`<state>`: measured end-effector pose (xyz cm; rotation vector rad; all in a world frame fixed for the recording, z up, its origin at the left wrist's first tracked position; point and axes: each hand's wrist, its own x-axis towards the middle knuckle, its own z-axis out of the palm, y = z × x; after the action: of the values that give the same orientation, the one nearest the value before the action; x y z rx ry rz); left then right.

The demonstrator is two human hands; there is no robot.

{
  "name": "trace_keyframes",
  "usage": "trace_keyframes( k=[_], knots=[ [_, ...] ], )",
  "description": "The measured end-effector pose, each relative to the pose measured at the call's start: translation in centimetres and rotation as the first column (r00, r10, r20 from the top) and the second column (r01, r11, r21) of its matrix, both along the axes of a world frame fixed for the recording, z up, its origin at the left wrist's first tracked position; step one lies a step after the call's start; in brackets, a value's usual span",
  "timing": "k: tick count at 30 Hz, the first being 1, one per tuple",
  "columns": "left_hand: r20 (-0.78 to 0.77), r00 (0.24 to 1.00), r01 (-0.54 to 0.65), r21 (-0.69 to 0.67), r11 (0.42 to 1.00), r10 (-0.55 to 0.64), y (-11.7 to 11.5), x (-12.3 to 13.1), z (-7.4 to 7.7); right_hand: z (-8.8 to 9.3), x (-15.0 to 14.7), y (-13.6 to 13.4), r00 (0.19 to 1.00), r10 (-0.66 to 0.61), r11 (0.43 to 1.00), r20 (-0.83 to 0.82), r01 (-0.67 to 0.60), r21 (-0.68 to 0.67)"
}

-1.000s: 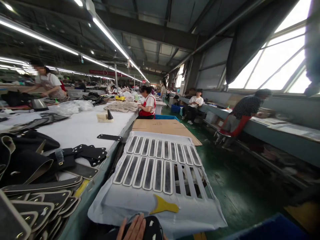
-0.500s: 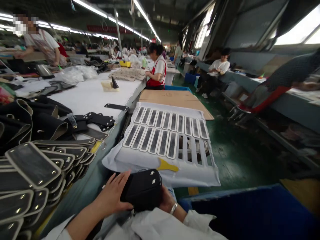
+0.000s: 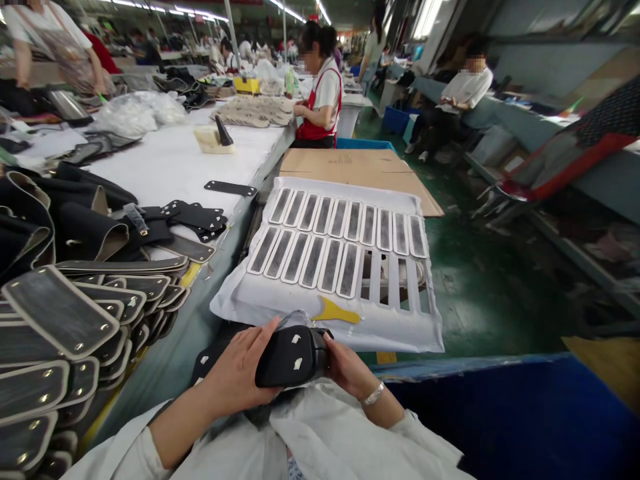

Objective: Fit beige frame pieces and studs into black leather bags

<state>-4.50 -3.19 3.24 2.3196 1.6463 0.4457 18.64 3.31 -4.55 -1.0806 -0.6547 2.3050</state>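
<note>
A black padded piece (image 3: 286,357) with small white tabs is held in front of my body. My left hand (image 3: 245,367) wraps over its left part, thumb below and fingers on top. At its right end, my right hand (image 3: 345,363) grips the edge, with a silver bracelet on the wrist. A clear strip loops above the piece. Just beyond it, a yellow flat tool (image 3: 337,311) lies on a white cloth-covered board (image 3: 295,307). Two rows of dark panels with pale borders (image 3: 314,261) rest on that board.
Stacked dark panels with studs (image 3: 63,312) fill the near left table, with black folded pieces (image 3: 90,227) behind. Cardboard (image 3: 350,163) lies beyond the board. A blue bin (image 3: 520,413) stands at the right. A person in a red apron (image 3: 323,93) works farther along the table.
The view has tilted downward. The black piece has turned and risen slightly, and the clear strip now shows above it. My right hand has come into fuller view at the piece's right end.
</note>
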Motion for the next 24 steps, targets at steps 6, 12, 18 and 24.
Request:
trace_keyframes(
  k=[6,12,18,24],
  knots=[
    [0.262,0.960,-0.100,0.010,0.995,0.093,-1.2,-2.7,1.0,4.0,2.2,0.0,0.881,0.112,0.754,0.459,-0.376,0.539],
    [0.565,0.741,-0.400,-0.061,0.914,0.362,-3.0,-8.5,1.4,7.7,0.6,0.0,0.752,-0.105,0.219,0.651,-0.621,0.752],
    [0.824,0.303,-0.680,-0.165,0.714,0.479,-5.2,-13.3,-1.8,9.6,-8.1,0.4,0.679,-0.029,-0.040,0.733,-0.734,0.678],
    [0.874,0.099,-0.673,-0.293,0.679,0.475,-6.9,-15.1,-1.7,7.8,-18.2,0.2,0.629,0.324,-0.279,0.706,-0.650,0.707]
  ],
)
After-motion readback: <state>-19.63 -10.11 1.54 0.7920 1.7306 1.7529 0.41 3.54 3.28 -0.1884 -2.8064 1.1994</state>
